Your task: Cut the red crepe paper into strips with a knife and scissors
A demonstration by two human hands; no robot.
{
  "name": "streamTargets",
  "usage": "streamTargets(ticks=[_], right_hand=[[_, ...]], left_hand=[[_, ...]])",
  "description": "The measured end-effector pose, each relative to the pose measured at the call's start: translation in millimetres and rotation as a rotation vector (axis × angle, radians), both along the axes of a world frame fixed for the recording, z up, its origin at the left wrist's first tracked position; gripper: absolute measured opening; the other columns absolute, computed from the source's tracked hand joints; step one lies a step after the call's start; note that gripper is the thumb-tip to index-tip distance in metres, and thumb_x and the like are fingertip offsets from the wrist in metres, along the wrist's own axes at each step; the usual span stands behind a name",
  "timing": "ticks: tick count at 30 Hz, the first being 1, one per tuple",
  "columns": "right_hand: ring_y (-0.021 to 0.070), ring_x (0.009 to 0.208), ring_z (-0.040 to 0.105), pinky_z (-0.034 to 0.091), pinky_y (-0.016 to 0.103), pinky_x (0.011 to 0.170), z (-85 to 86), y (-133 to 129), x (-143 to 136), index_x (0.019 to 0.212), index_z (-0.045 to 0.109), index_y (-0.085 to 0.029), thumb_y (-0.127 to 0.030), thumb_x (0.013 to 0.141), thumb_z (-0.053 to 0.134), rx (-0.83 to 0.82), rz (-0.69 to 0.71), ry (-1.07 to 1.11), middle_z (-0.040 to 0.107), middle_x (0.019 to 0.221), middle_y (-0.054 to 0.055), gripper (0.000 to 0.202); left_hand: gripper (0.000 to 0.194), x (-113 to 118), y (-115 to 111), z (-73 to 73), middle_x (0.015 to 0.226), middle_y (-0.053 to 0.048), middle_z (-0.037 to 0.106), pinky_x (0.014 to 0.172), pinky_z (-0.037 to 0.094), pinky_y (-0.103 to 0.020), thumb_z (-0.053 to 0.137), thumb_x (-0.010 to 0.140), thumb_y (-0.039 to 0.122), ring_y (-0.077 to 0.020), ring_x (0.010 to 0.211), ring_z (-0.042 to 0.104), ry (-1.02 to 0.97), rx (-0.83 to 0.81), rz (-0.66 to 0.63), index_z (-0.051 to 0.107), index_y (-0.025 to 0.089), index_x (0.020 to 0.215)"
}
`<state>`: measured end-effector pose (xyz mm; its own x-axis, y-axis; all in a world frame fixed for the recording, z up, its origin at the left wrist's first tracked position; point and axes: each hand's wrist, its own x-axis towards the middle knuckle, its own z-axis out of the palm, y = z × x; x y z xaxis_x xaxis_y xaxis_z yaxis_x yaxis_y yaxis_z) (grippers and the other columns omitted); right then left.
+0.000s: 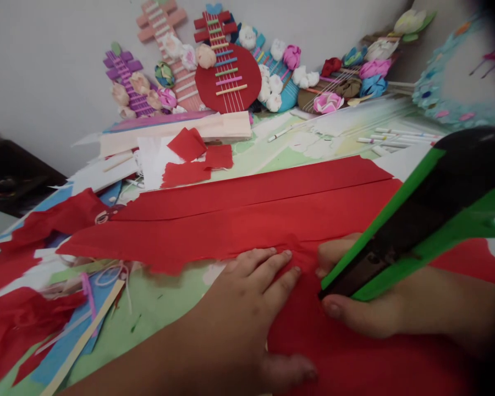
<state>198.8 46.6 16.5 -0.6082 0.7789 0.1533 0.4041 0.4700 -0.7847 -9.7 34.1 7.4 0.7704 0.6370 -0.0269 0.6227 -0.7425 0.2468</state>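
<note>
A large piece of red crepe-like paper (322, 360) lies beneath both hands. My left hand (247, 308) presses on its left edge, palm down, with the fingers stretched and the thumb apart. My right hand (379, 313) is closed around the tapered end of a green and black tool (412, 225), with thumb and forefinger on either side of its dark tip. The tip meets the red paper; the tool's exact kind is unclear. It slants to the upper right and hides part of the hand. Beyond my hands lies a folded red strip (239, 206).
Red scraps (12, 324), a wooden stick (82, 341) and blue paper (61, 352) clutter the left side. Several decorated instrument models, one a red round-bodied lute (231, 77), lean against the wall. Several thin pens (396, 137) lie at the back right of the green tabletop (165, 308).
</note>
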Motion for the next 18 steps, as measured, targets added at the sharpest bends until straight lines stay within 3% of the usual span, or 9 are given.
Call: streamTargets(ticks=[5,11,18], right_hand=[[0.0073,0.044,0.04,0.031,0.018,0.04,-0.5,0,1,0.058,0.034,-0.02,-0.025,0.072,0.052,-0.029,0.028,0.011,0.037,0.05,-0.007,0.024],[0.0066,0.043,0.037,0.032,0.018,0.04,-12.0,-2,3,0.058,0.039,-0.019,-0.031,0.071,0.055,0.069,0.025,-0.002,0.038,0.049,-0.007,0.023],[0.0061,0.043,0.036,0.031,0.017,0.04,-8.2,-3,1,0.053,0.04,-0.019,-0.024,0.071,0.054,0.071,0.084,-0.032,0.039,0.048,-0.006,0.024]], left_hand=[[0.085,3,-2,0.2,0.137,-0.013,0.038,0.098,0.031,-0.051,0.052,0.067,0.07,-0.0351,0.123,0.033,-0.004,0.011,0.016,0.04,0.016,0.132],[0.085,4,0,1.0,0.137,-0.014,0.037,0.097,0.031,-0.052,0.053,0.067,0.069,-0.0362,0.123,0.033,0.012,-0.02,0.009,0.041,0.015,0.131],[0.085,3,1,0.8,0.138,-0.012,0.035,0.099,0.03,-0.052,0.053,0.067,0.069,-0.0352,0.122,0.034,0.019,-0.046,0.013,0.04,0.015,0.132]])
